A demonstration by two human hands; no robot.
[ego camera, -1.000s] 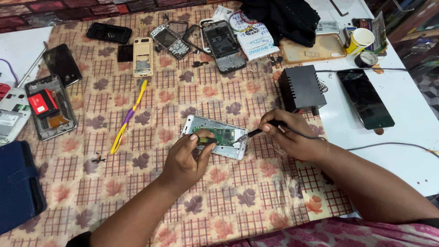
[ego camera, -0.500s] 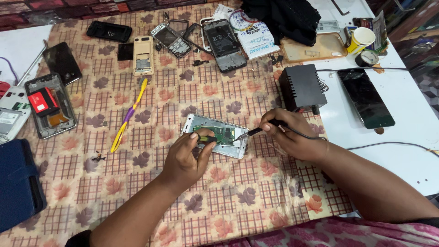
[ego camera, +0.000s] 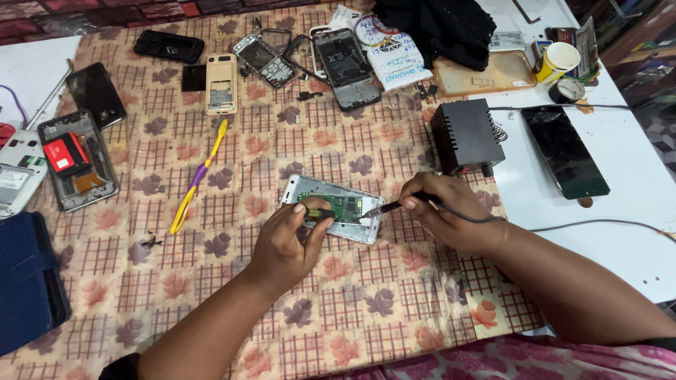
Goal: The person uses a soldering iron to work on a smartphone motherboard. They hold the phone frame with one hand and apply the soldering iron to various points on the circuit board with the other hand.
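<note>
Hands work over an opened phone (ego camera: 336, 207) lying mid-table (ego camera: 352, 309) on a patterned cloth. Left hand (ego camera: 285, 239) pinches a small tool w/ fingertips against the phone's circuit board. Right hand (ego camera: 440, 211) grips a soldering iron (ego camera: 394, 205), tip on the board.

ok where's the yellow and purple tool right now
In the head view, the yellow and purple tool lies on the checked cloth, left of the opened phone and just below the gold phone shell.
</note>
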